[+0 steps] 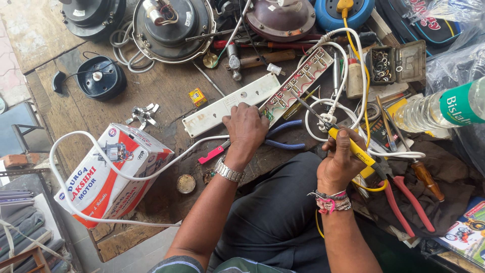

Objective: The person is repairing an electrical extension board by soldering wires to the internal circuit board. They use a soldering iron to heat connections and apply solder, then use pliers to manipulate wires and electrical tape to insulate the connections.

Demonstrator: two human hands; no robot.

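My right hand point(339, 159) grips a yellow-handled soldering iron point(348, 144); its dark tip reaches up-left to the wiring of an opened power strip base point(299, 83). My left hand point(246, 129) presses down on the near end of that base, fingers closed over wires, a metal watch on its wrist. The strip's white cover point(230, 105) lies just left of the hand. Blue-handled pliers point(283, 136) lie beside my left hand. A white cable point(166, 159) runs from under my left hand across a cardboard box.
A red and white motor box point(113, 172) sits at left. Fan motor parts point(172, 25), screwdrivers, a small box of washers point(384, 65), a plastic bottle point(439, 108) and red-handled pliers point(409, 199) crowd the wooden bench. A round black cap point(98, 77) lies far left.
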